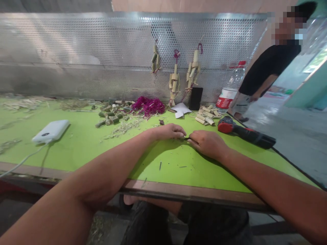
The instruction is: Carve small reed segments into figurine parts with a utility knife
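Observation:
Above the middle of the green tabletop (102,153), my left hand (172,131) has its fingers curled, and whatever they hold is too small to make out. Right beside it, my right hand (206,143) is closed on a thin dark tool (187,139), whose tip points toward the left fingertips. Small dark slivers lie on the table in front of my hands. Behind them, a white paper piece (181,109) and a pile of cut pale sticks (207,115) rest on the table.
A red and black power tool (246,132) lies at the right. Magenta string (149,106), green stem pieces (109,114) and a white power bank (51,131) are further left. Stick figures (174,81) hang on the perforated panel (114,51). A person (270,64) stands at the right.

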Tool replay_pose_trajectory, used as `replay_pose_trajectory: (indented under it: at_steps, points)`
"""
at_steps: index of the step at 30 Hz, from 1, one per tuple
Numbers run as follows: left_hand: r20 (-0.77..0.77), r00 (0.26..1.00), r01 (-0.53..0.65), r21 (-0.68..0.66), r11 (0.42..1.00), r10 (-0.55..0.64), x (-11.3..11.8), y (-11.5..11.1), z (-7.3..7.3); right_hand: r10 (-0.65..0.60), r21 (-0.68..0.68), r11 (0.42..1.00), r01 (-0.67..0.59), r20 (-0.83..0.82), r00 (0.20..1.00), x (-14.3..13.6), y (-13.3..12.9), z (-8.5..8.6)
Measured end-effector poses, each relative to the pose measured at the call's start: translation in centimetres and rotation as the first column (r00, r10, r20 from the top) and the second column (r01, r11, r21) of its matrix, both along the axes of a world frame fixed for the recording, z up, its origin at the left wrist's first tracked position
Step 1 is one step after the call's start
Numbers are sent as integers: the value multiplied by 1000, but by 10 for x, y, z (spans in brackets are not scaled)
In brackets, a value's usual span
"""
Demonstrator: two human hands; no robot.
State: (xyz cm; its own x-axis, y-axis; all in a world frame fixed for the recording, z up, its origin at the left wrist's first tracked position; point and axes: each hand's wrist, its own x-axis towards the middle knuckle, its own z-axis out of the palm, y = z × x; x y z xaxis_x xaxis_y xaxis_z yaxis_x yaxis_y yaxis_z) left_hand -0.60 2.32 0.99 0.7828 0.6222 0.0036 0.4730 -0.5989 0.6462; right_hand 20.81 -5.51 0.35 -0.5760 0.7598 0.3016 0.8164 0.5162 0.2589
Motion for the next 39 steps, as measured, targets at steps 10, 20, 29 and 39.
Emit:
replay_pose_trajectory:
  at_steps: [10, 20, 29, 39]
  points:
    - [34, 999, -11, -53, 999, 13, 1, 3, -2, 50, 102, 993, -51, 7, 999, -4, -3, -5]
    - [42, 999, -30, -86, 996, 34, 1, 3, -2, -24, 10, 1000, 24, 79, 997, -13, -5, -3]
    - [36, 999, -37, -74, 997, 40, -1, 3, -3, -46, -69, 996, 52, 83, 995, -19, -4, 0]
    - [42, 998, -36, -75, 997, 39, -2, 5, -5, -7, -56, 998, 11, 75, 997, -16, 2, 0]
